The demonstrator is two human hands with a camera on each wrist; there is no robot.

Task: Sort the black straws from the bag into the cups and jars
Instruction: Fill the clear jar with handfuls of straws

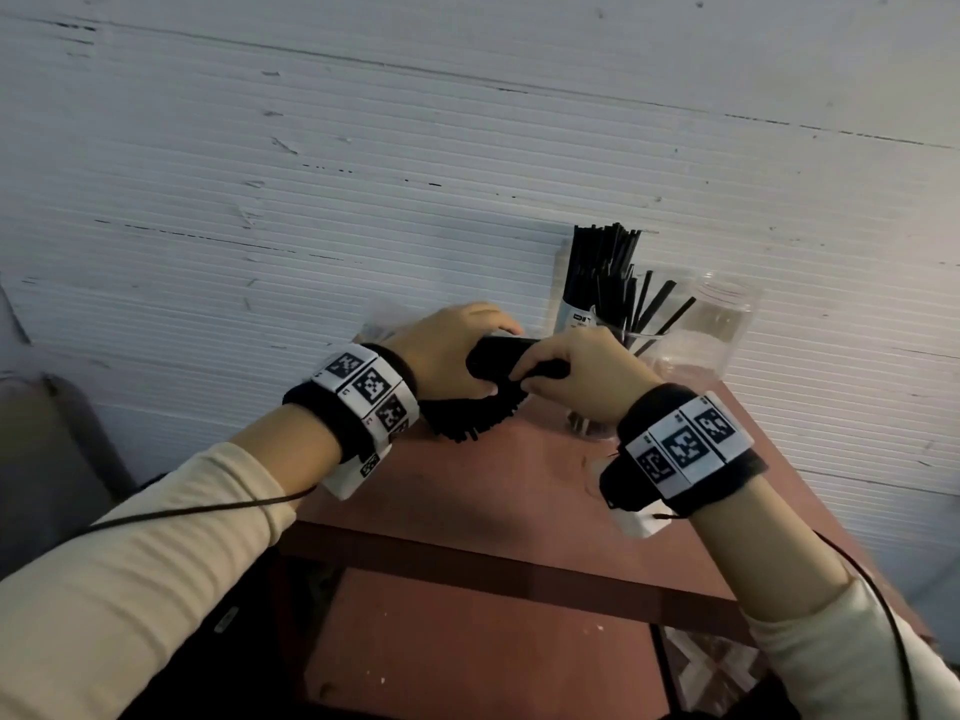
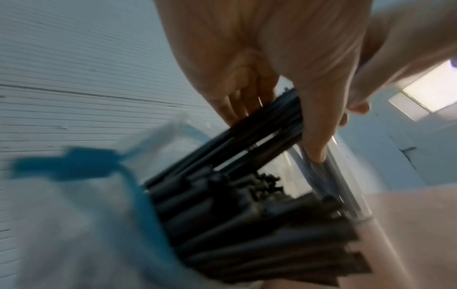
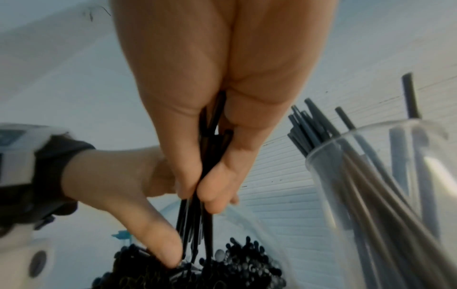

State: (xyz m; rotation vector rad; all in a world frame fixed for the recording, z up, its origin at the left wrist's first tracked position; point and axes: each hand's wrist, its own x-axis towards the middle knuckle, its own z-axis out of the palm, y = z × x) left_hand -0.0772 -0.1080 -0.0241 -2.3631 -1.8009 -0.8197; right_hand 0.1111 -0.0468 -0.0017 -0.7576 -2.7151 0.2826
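Both hands work above the reddish-brown table (image 1: 519,491). Left hand (image 1: 447,350) grips the clear plastic bag (image 2: 74,224) of thin black plastic straws (image 2: 247,224); right hand (image 1: 576,371) pinches a small tuft (image 3: 210,156) near its ends. Judged light, slippery, easily kinked: hold mid-length. Clear cups (image 1: 639,350) behind already hold some.

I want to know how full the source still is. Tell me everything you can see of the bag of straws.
The bag of straws is clear, soft plastic with a blue strip at its mouth, still packed with black straws. It is held above the reddish table. The left hand grips it; the right hand pinches a few straws.
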